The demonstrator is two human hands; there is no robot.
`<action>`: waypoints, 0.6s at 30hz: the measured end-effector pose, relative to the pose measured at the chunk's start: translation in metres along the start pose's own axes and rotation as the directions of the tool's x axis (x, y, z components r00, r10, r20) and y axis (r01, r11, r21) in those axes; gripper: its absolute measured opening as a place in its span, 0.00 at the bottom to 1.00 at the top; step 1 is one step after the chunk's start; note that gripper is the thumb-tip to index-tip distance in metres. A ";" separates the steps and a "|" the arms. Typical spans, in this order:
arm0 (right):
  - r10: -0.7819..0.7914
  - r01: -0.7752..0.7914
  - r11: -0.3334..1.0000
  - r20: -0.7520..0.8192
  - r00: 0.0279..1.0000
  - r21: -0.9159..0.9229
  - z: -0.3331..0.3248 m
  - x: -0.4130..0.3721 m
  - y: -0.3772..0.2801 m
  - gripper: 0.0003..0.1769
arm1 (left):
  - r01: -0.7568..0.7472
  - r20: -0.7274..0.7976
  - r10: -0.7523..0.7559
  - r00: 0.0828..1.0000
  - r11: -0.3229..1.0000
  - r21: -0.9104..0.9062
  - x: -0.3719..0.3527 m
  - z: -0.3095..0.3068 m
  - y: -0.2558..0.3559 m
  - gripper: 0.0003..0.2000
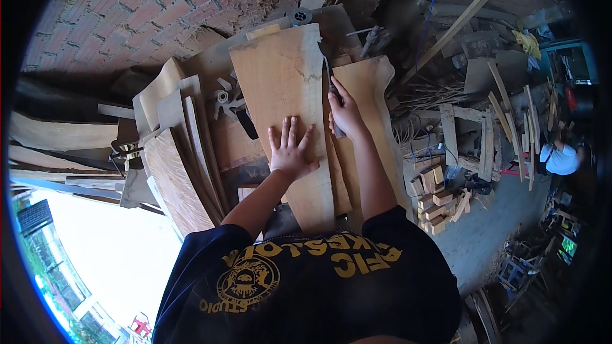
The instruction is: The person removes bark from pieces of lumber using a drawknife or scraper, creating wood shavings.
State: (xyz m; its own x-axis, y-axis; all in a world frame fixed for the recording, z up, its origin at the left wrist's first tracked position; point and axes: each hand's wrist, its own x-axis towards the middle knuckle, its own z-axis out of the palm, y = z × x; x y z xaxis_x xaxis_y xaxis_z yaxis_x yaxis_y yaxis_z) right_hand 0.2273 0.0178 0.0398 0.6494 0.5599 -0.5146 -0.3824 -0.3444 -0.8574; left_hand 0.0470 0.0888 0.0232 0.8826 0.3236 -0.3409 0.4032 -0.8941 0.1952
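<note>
A wide, pale wooden board [271, 70] lies lengthwise in front of me, its right edge pale and uneven. My left hand [293, 153] rests flat on the board's face with fingers spread, holding nothing. At the board's right edge, my right hand [345, 111] is closed around a long hand tool with a dark handle and a thin metal blade [328, 67]. The blade points away from me along that edge; its exact kind is hard to make out. Beneath and to the right lies a second board [362, 95] with a wavy edge.
Several planks [182, 172] lean at the left. A fan-like bladed part [223, 97] and a round spool [299, 17] sit near the board. Brick wall [159, 13] rises behind. Stacked wood blocks [438, 200] lie on the floor at right; another person [561, 158] is farther off.
</note>
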 end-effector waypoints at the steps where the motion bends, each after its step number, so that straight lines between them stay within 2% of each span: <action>1: -0.003 0.002 1.000 0.016 1.000 0.008 0.001 -0.007 0.000 0.27 | 0.003 -0.004 -0.002 1.000 1.000 0.002 0.000 -0.002 0.000 0.46; 4: -0.020 0.020 1.000 0.026 0.999 0.004 0.007 0.008 -0.004 0.27 | 0.011 0.026 -0.011 1.000 1.000 0.014 0.000 -0.002 0.000 0.45; 7: -0.059 0.058 0.996 0.017 0.998 0.065 0.013 0.038 -0.015 0.28 | -0.003 -0.013 0.003 1.000 1.000 0.014 -0.001 0.003 0.001 0.45; 10: -0.072 0.072 0.997 -0.041 0.997 -0.002 0.020 0.045 -0.020 0.28 | 0.001 -0.003 -0.001 1.000 1.000 -0.002 0.000 -0.001 0.001 0.45; 14: -0.031 0.029 0.998 -0.027 0.999 -0.057 0.014 0.009 -0.007 0.28 | 0.016 0.000 -0.016 1.000 1.000 -0.018 0.000 -0.003 0.001 0.45; 18: -0.047 0.035 0.987 -0.078 0.996 -0.158 0.018 0.025 -0.015 0.27 | 0.004 0.011 -0.004 1.000 1.000 0.005 0.000 -0.003 0.001 0.44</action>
State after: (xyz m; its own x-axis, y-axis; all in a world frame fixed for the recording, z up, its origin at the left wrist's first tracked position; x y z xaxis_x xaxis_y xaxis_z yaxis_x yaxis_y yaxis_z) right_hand 0.2370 0.0503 0.0395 0.7162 0.5150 -0.4710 -0.2512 -0.4394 -0.8625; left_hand 0.0479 0.0890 0.0256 0.8781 0.3237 -0.3522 0.4057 -0.8941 0.1896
